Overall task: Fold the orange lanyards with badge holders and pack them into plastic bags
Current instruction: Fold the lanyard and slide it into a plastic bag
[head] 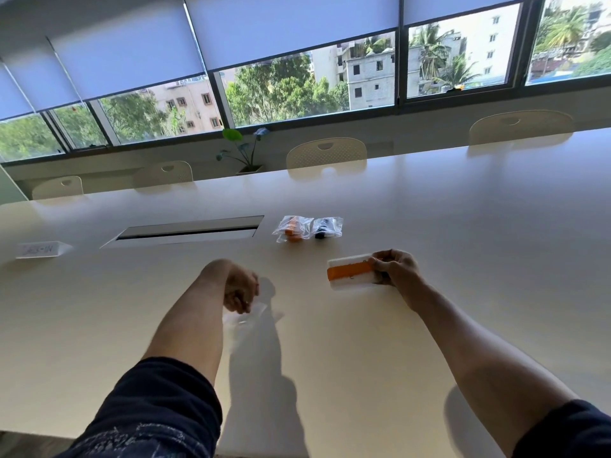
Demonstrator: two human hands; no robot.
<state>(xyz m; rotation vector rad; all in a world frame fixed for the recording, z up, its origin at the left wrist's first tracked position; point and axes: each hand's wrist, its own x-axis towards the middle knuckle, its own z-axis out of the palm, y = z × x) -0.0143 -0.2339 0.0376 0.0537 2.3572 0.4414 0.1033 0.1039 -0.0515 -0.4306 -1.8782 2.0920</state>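
Note:
My right hand grips one end of a white badge holder with a folded orange lanyard wrapped across it, held just above the white table. My left hand has its fingers curled down and pinches the top of a clear empty plastic bag that lies crumpled on the table beneath it. Farther back lie two packed bags side by side: one with an orange lanyard, one with a black item.
A recessed cable slot sits in the table at the back left, with a small white label stand left of it. Beige chairs line the far edge, and a potted plant stands by the windows.

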